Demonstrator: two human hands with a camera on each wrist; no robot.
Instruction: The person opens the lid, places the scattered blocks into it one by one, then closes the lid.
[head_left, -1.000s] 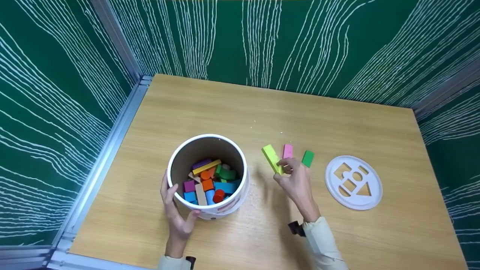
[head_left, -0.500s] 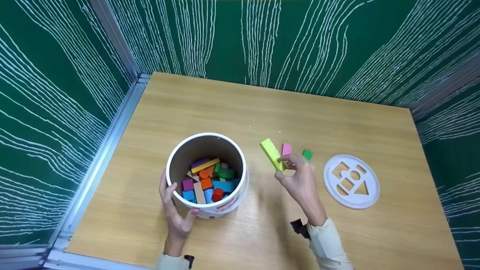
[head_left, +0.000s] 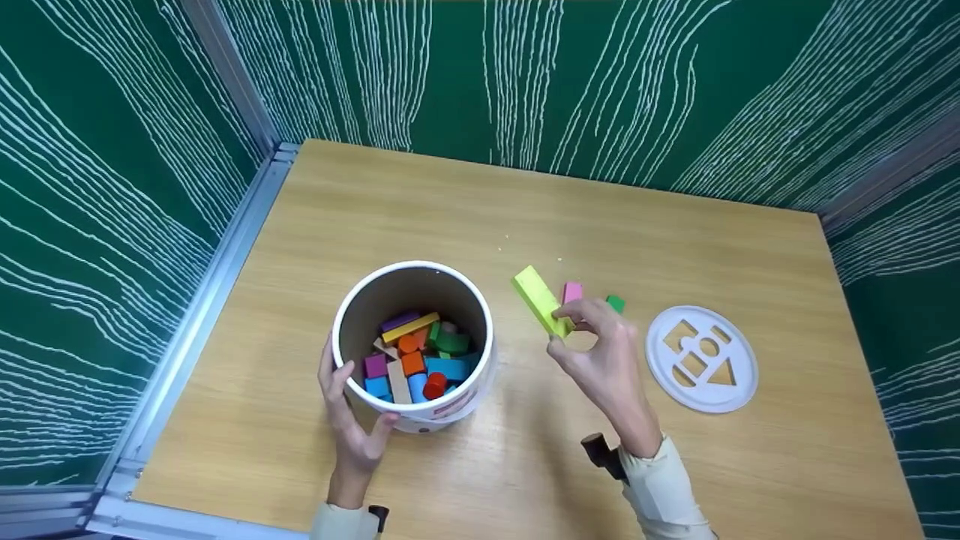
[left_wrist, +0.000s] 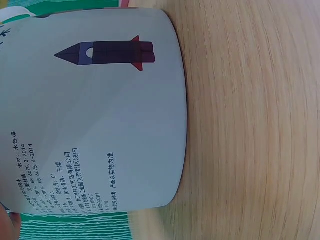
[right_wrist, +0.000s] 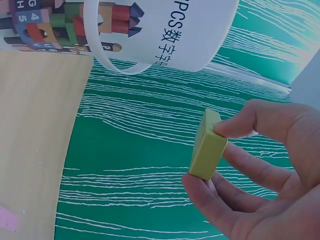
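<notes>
My right hand [head_left: 606,352] pinches a long yellow-green wooden block [head_left: 534,294] between thumb and fingers, raised over the table. Seen end-on in the right wrist view, the block [right_wrist: 207,152] sits at the fingertips. My left hand [head_left: 354,431] holds the white bucket [head_left: 478,396] at its near left side, thumb on the front and fingers round the side by the rim. Inside lie several coloured blocks, among them an orange cube [head_left: 413,364] and a red cylinder [head_left: 434,385]. The left wrist view shows the bucket's printed wall [left_wrist: 95,100] with a rocket.
Beyond my right hand a pink block [head_left: 573,291] and a green block [head_left: 616,303] lie on the wooden table [head_left: 420,202]. Farther right lies a round white lid [head_left: 703,399] with shaped cut-outs. Green panels [head_left: 457,82] with white lines enclose the table.
My right hand has lifted the yellow-green block and carried it slightly up and left, with the wrist turning. The left hand stays on the bucket.
</notes>
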